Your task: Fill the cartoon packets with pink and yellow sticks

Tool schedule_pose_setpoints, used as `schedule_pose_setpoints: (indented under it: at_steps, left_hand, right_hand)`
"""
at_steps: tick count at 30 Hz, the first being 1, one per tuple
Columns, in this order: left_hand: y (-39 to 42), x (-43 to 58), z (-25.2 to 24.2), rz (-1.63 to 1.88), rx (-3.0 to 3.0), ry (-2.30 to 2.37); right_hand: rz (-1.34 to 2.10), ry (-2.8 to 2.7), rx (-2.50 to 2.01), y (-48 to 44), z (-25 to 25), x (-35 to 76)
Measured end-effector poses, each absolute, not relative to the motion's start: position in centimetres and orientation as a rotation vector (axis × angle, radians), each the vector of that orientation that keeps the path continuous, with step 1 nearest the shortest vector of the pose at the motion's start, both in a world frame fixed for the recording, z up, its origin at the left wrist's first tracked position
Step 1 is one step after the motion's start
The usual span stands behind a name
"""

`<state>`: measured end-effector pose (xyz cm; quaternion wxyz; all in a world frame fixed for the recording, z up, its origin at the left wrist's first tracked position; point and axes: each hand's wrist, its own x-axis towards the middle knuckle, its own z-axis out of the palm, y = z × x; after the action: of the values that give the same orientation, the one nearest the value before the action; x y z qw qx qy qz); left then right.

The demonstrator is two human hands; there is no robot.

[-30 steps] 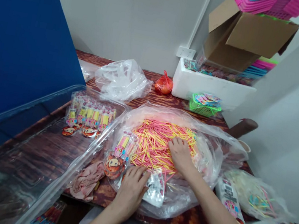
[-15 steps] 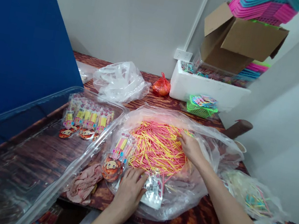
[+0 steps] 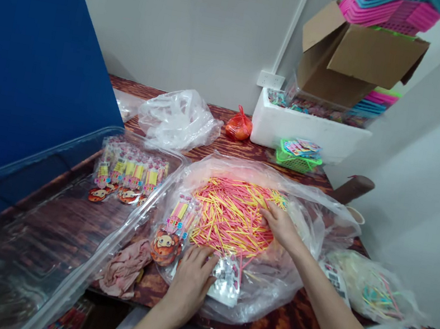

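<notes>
In my head view, a big clear bag (image 3: 259, 304) lies wide open on the desk (image 3: 292, 322), with a heap of pink and yellow sticks (image 3: 228, 217) in it. To the left, a big clear tub (image 3: 115, 239) has small packs (image 3: 131, 174) of sticks in a row at its far end. Another pack (image 3: 170, 232), with a monkey face on it, lies on the left edge of my bag. At the back, a green basket (image 3: 295, 163) has bright cards (image 3: 303, 147) in it, next to a white foam box (image 3: 310, 135). A red bag (image 3: 239, 127) with round orange things sits beside that box. On my right, a small bag (image 3: 382, 295) has more sticks.

My left hand (image 3: 192, 276) is palm down on the left side of a silver packet (image 3: 227, 282), fingers a bit apart. I can't tell if my thumb pinches it. My right hand (image 3: 281, 225) reaches over the heap, fingers bent and pointing left, tips at the sticks. I can't tell if they grip any.

My left hand hides part of the silver packet. The tub is cut off at the picture's edge.
</notes>
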<state>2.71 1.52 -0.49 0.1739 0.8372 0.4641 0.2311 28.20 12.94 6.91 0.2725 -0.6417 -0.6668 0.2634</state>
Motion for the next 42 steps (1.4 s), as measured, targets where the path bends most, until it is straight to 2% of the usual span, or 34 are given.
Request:
schedule_pose_setpoints:
  at_steps: [3, 5, 8, 10, 14, 17, 21, 24, 29, 34, 42]
  left_hand:
    - [1.5, 2.6, -0.2, 0.736, 2.266, 1.279]
    - [1.6, 2.6, 0.5, 0.891, 2.091, 1.291]
    - [2.3, 2.8, 2.0, 1.118, 1.819, 1.327]
    - [2.9, 2.9, 2.8, 1.154, 1.778, 1.301]
    - [3.2, 2.9, 3.8, 1.006, 1.773, 1.187]
    - [2.4, 3.0, 4.3, 1.035, 1.66, 1.111]
    - [1.8, 2.8, 3.7, 1.262, 1.447, 1.139]
    - [1.9, 2.3, 1.9, 1.15, 1.627, 1.251]
    - [2.1, 2.3, -0.6, 0.933, 2.067, 1.276]
    - [2.1, 3.4, -0.6, 0.804, 2.392, 1.287]
    - [1.9, 3.7, -0.2, 0.655, 2.429, 1.412]
  right_hand:
    - [1.031, -1.612, -1.623, 10.4, 7.4, 27.1]
    - [1.506, -1.301, -1.412, 7.9, 7.1, 25.4]
    - [1.945, -0.979, -1.196, 4.1, 5.6, 22.1]
    - [2.098, -0.909, -1.129, 2.4, 4.3, 20.1]
    - [2.207, -0.853, -1.023, 1.4, 2.8, 17.6]
    - [2.101, -0.898, -1.016, 1.4, 3.2, 17.1]
    - [1.49, -1.127, -1.157, 0.5, 3.3, 17.1]
    - [1.195, -1.27, -1.276, -0.7, 1.7, 17.4]
    - [1.096, -1.286, -1.333, -2.0, -0.3, 17.8]
    - [1.057, -1.247, -1.333, -2.2, -0.1, 17.9]
    - [1.059, -1.242, -1.324, -2.3, -0.6, 17.9]
